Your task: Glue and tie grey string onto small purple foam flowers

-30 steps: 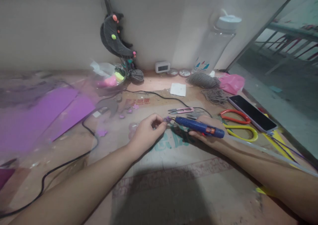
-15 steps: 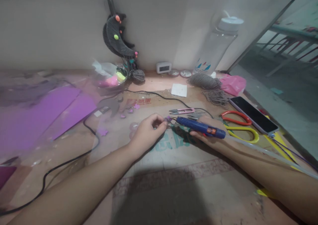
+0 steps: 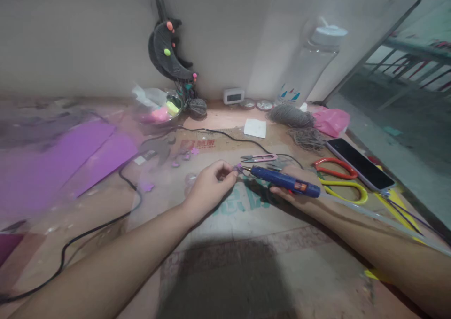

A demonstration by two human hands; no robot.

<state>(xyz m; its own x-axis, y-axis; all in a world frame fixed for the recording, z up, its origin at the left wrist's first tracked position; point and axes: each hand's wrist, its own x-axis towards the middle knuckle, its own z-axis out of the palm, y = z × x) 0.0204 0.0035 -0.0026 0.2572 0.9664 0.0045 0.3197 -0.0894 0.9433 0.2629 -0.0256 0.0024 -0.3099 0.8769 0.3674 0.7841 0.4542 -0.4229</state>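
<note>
A blue hot glue gun [image 3: 285, 180] with a long clear glue stick [image 3: 366, 211] out of its back lies in my right hand [image 3: 294, 187], fingers wrapped round it. Its metal nozzle points left and meets, or nearly meets, a small purple flower piece [image 3: 238, 167]. My left hand [image 3: 214, 182] pinches that piece between thumb and forefinger; the fingertips hide part of it. Pink-handled thread snips [image 3: 259, 158] lie just beyond the nozzle. Several more purple flower cut-outs [image 3: 148, 187] are scattered to the left of my left hand.
Purple foam sheets [image 3: 98, 154] spread at left, beside a black cord [image 3: 95, 227]. Scissors with a red and a yellow loop [image 3: 347, 190] and a phone [image 3: 359, 164] lie at right. Grey yarn [image 3: 291, 116], a clear bottle [image 3: 306, 70], a bowl [image 3: 172, 120] and a grey crescent moon [image 3: 164, 51] stand behind.
Both hands, the glue gun and the purple flower piece keep almost the same place. The whole view has shifted very slightly.
</note>
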